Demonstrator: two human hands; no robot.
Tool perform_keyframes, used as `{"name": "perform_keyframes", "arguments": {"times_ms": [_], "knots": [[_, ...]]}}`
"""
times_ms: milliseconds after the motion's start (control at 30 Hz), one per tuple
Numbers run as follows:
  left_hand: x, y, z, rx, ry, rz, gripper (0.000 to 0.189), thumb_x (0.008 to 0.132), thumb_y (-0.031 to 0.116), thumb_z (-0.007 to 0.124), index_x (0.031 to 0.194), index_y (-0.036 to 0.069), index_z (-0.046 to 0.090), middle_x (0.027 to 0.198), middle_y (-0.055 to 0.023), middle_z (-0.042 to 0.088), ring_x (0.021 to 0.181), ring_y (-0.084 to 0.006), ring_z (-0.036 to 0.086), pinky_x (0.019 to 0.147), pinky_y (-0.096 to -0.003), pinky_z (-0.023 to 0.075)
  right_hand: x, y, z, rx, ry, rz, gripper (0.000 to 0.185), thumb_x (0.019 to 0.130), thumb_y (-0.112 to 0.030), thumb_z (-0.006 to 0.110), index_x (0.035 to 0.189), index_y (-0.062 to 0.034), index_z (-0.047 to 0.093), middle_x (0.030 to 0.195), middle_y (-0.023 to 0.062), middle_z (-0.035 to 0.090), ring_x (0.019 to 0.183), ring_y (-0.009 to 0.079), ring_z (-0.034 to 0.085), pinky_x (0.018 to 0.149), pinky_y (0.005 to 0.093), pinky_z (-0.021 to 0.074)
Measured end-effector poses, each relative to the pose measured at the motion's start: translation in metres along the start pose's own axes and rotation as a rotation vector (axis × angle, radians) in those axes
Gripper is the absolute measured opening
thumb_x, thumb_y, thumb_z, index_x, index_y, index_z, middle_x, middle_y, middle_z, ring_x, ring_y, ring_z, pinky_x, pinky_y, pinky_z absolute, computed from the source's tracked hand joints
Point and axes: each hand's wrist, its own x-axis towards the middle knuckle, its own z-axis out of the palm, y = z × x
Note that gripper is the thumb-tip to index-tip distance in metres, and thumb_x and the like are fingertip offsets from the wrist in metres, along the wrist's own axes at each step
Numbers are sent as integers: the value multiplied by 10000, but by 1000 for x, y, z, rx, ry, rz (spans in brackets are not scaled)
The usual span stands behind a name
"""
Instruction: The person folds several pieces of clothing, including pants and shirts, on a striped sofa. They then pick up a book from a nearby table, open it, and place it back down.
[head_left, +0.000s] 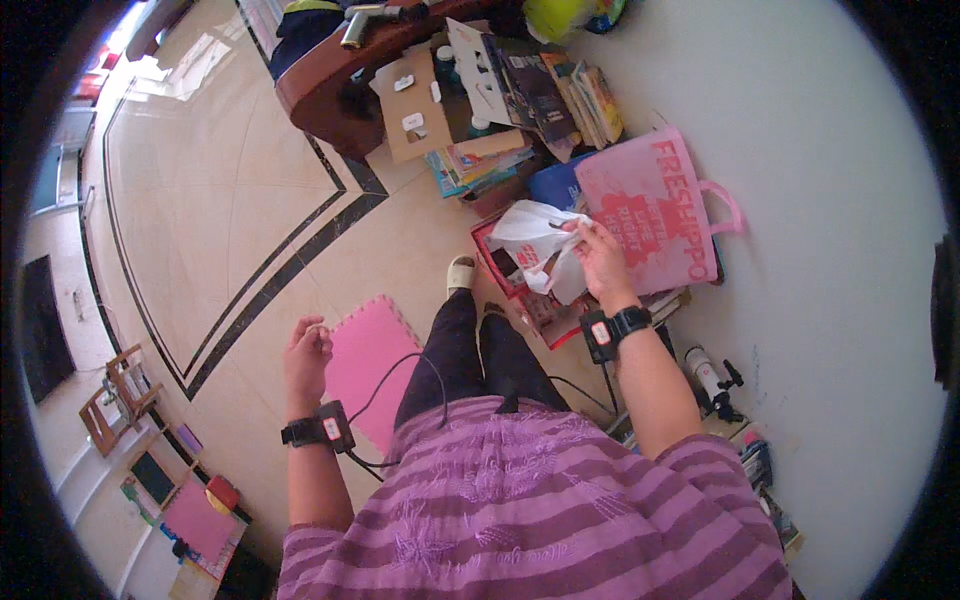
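In the head view, my right hand (598, 255) grips the gathered top of a thin white plastic bag (534, 229) with red print. The bag hangs over a red-edged open box (491, 259) on the floor, hiding part of what is inside. Just beyond my right fingers a pink tote bag (645, 206) with red lettering leans by the wall. My left hand (306, 351) is in the air to the left, fingers loosely curled, with nothing visible in it. Below it lies a pink foam mat (371, 345). Both wrists wear black strapped devices with cables.
Ahead stand a cardboard box (415, 105), stacked books (480, 161) and upright books (589, 101) beside a brown wooden furniture end (330, 97). A white telescope (705, 367) is close to the wall (810, 225) at right. A small wooden chair (120, 397) stands far left.
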Motion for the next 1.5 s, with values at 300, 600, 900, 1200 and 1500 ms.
{"name": "perform_keyframes", "arguments": {"times_ms": [300,600,900,1200,1500], "knots": [[67,-60,256,653,-938,314,325,881,219,634,1138,21,612,763,13,566,682,-97,529,625,-261,444,-56,13,30,44,-39,156,277,942,-189,576,1179,-50,609,975,19,632,779,110,602,639,257,514],[116,-77,298,731,-546,209,343,850,337,645,910,0,667,792,-40,644,722,-168,569,680,-319,454,-84,-12,-48,-117,340,-209,328,946,-254,563,1218,-72,586,1037,47,640,712,76,512,706,221,433],[83,-38,312,614,-624,206,220,942,266,565,978,62,640,791,59,547,695,-42,434,622,-211,350,-117,-22,-32,-60,208,-286,445,999,-223,458,1409,-67,386,1216,99,598,710,66,520,686,217,467],[94,-73,308,860,-621,181,230,928,249,573,1060,61,595,806,-3,546,750,-109,478,658,-277,401,-75,3,-69,-180,243,103,281,969,-256,507,1201,-123,593,1034,-7,664,957,83,566,820,249,399],[102,-46,209,-100,-494,-40,56,910,137,572,878,92,578,850,-31,591,802,-177,579,785,-333,506,-77,-19,-105,-329,109,71,357,952,-311,525,1266,-145,558,1155,12,623,1070,126,546,914,339,373]]}}
